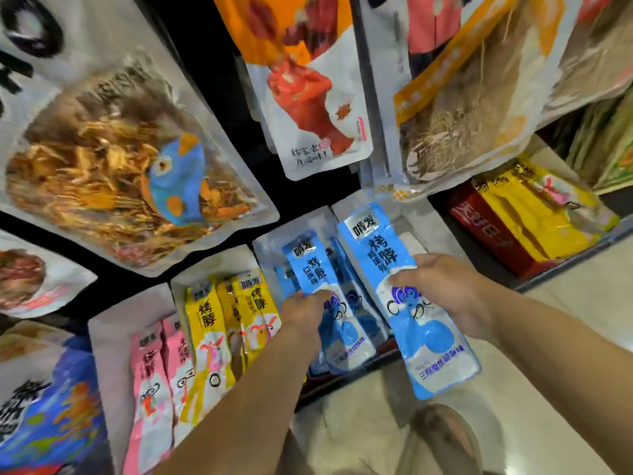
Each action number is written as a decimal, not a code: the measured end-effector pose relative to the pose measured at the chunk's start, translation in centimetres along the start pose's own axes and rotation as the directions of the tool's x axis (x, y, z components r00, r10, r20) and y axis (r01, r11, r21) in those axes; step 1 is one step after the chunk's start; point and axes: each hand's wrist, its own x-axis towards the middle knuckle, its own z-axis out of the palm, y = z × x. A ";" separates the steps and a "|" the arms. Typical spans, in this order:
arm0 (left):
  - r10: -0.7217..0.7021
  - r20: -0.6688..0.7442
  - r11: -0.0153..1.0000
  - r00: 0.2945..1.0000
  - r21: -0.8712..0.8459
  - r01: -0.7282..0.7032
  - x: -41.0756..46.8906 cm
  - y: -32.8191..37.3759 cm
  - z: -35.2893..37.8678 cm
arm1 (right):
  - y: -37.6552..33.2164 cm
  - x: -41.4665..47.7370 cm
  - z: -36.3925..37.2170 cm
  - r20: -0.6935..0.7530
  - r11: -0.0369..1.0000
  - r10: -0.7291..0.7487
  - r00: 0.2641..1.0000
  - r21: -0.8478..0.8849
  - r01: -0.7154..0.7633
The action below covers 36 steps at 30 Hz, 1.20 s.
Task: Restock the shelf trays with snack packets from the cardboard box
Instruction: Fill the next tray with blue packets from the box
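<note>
Currently both hands are at the low shelf, and each one holds a long blue snack packet. The left hand has its fingers curled over the middle of the first blue packet. That packet stands tilted in the clear tray, with more blue packets just beside it. The right hand grips the second blue packet around its middle, with the fingers closed across the printed front; the thumb is hidden. This packet is to the right of the first one. Its upper end points to the back of the shelf and its lower end sticks out toward the person, over the floor. Whether it is already inside a tray, I cannot tell. The two held packets are near each other.

Left of the clear tray is another tray with yellow packets, and further left are pink packets. On the right, well apart, a red box carries yellow sachets. Above the trays hang big pouches, one printed with a blue fish and one with a red drumstick.
</note>
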 end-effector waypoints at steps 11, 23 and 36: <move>0.100 -0.044 0.988 0.994 0.121 -0.095 -1.7 1.5 4.5 | 0.6 1.6 -1.3 -0.017 1.000 0.011 1.000 -0.006 -0.011; 0.272 -0.041 0.832 0.961 0.512 -0.213 -1.4 2.7 3.6 | 0.2 2.0 0.0 0.029 0.998 0.002 1.000 0.055 -0.003; 0.603 -0.290 0.725 0.743 0.586 -0.360 -4.2 3.6 -5.2 | 1.1 2.4 2.4 0.065 0.994 0.016 0.998 0.110 -0.024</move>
